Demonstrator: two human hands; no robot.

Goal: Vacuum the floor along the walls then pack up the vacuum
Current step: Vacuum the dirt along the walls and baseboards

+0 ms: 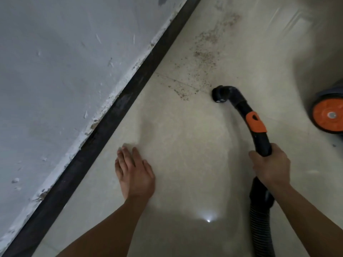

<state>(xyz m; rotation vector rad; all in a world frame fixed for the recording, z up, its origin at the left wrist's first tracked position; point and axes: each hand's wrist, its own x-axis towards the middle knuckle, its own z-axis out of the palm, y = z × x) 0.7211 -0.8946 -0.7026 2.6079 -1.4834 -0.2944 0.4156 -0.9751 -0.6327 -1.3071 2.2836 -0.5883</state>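
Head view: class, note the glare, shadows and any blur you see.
Head view: a small bright glare spot on the glossy floor between the arms; a soft shadow beyond the left hand; fine dirt ahead of the nozzle slightly blurred; the whole frame dimly lit.

The left grip [134, 173] is spread flat, palm down, with the fingers straight, close together and pointing forward. Its bare forearm reaches up from the bottom edge. The right grip [270, 167] is curled round the vacuum wand [259, 140] with the back of the hand facing up, and its bare forearm runs in from the lower right corner.
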